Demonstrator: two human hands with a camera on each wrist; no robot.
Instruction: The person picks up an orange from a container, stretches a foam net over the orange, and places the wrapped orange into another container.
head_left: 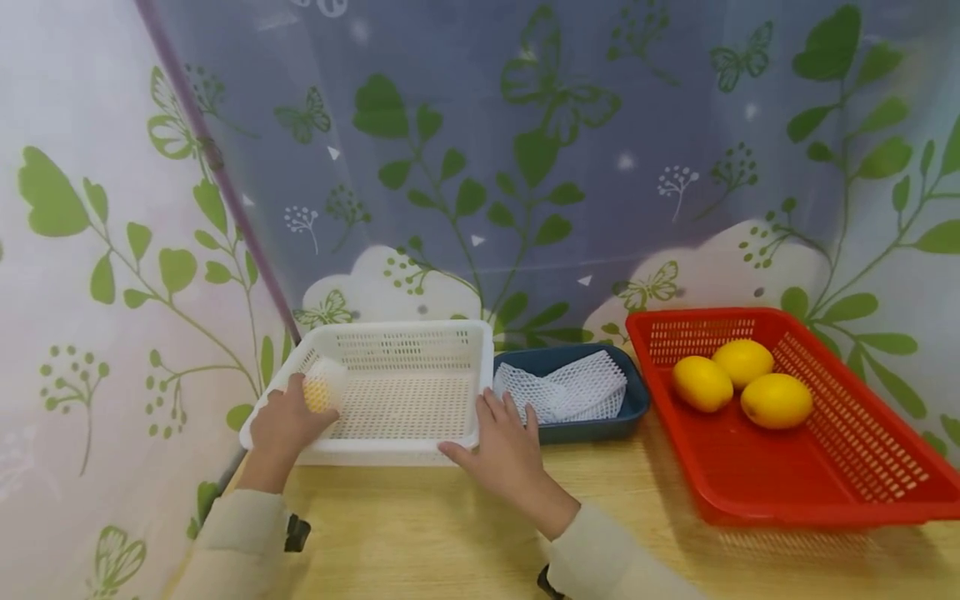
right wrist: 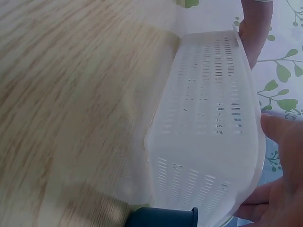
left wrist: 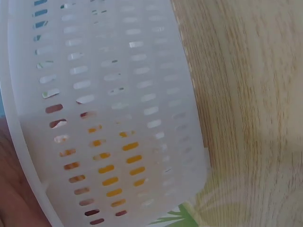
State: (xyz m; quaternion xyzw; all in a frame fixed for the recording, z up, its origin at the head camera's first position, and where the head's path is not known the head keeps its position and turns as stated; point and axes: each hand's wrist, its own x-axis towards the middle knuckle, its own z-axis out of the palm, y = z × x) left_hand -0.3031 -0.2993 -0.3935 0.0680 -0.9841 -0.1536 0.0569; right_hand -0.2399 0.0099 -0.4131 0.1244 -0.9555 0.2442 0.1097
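A white slotted plastic basket [head_left: 408, 450] stands on the wooden table in the head view. Inside its left end, my left hand [head_left: 288, 423] grips a yellow lemon in a white foam net [head_left: 321, 395]. Through the basket's slots, the left wrist view shows the lemon's yellow [left wrist: 110, 181] near the front wall. My right hand [head_left: 501, 446] rests at the basket's front right corner, thumb on the front rim and fingers spread along the right rim. In the right wrist view, the right hand's thumb [right wrist: 274, 126] touches the rim [right wrist: 258, 111].
Right of the white basket, a dark blue tray [head_left: 592, 429] holds white foam nets [head_left: 566, 390]. Farther right, a red basket [head_left: 757, 479] contains three yellow lemons [head_left: 776, 400]. A patterned curtain [head_left: 465, 167] hangs behind the table [head_left: 420, 533].
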